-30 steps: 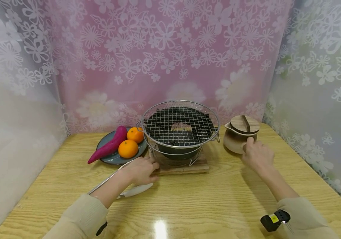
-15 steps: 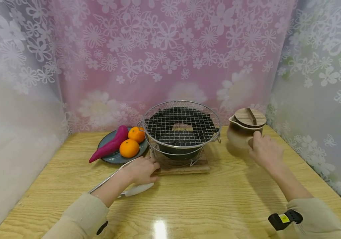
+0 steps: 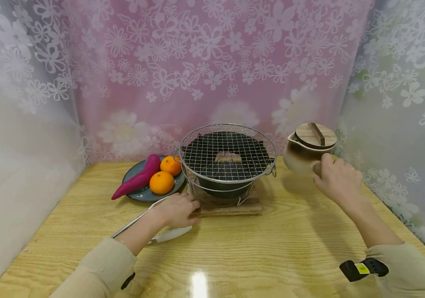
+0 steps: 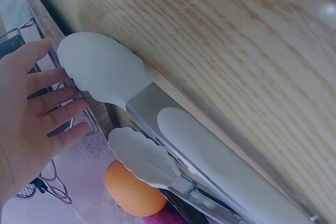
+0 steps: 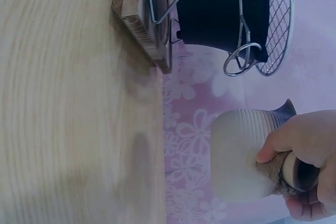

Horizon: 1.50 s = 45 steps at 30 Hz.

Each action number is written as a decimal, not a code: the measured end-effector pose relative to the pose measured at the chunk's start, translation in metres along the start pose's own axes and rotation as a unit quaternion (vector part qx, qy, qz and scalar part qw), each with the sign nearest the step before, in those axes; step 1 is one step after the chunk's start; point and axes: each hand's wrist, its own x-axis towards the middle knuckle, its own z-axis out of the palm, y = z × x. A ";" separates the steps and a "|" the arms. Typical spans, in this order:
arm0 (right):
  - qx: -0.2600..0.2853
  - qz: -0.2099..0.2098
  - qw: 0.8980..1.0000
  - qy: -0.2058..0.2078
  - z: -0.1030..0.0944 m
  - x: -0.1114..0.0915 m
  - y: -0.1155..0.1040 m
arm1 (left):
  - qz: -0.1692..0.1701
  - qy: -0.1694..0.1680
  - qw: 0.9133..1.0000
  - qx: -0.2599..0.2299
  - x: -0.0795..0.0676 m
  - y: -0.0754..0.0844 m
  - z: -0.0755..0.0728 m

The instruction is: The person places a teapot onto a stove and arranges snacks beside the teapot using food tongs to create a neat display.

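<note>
My right hand [image 3: 340, 179] grips the side handle of a brown-and-cream ceramic teapot [image 3: 302, 159], which wears a wooden lid [image 3: 315, 135]. In the right wrist view the pot [image 5: 236, 156] hangs clear of the tabletop, thumb along its rope-wrapped handle [image 5: 272, 169]. My left hand [image 3: 178, 211] lies at the left front corner of the wooden board [image 3: 231, 209], over a pair of tongs [image 3: 173, 234] with pale tips. In the left wrist view its fingers [image 4: 58, 100] are loosely extended beside the tong tips [image 4: 102, 66] and hold nothing.
On the board stands a round black tabletop grill [image 3: 221, 188] topped by a wire mesh [image 3: 227, 153]. Left of it, a dark blue plate [image 3: 138, 198] carries a purple sweet potato [image 3: 138, 180] and two oranges [image 3: 161, 182]. A floral curtain [image 3: 216, 62] closes off the back.
My right hand has lifted the teapot off the table, moving it up and slightly to the right. The left hand has stayed in place by the board.
</note>
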 end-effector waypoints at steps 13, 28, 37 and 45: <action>0.000 -0.008 1.000 0.000 -0.008 0.004 -0.004 | -0.009 -0.012 1.000 -0.002 0.003 -0.001 0.001; -0.008 -0.024 0.999 0.028 -0.017 0.011 -0.011 | -0.007 -0.017 1.000 -0.010 0.002 0.000 -0.002; -0.012 -0.027 1.000 0.011 -0.034 0.021 -0.016 | -0.013 -0.022 1.000 -0.003 0.001 -0.002 -0.003; -0.012 -0.039 0.999 -0.011 -0.043 0.028 -0.013 | -0.019 -0.031 0.999 -0.010 0.001 -0.002 -0.002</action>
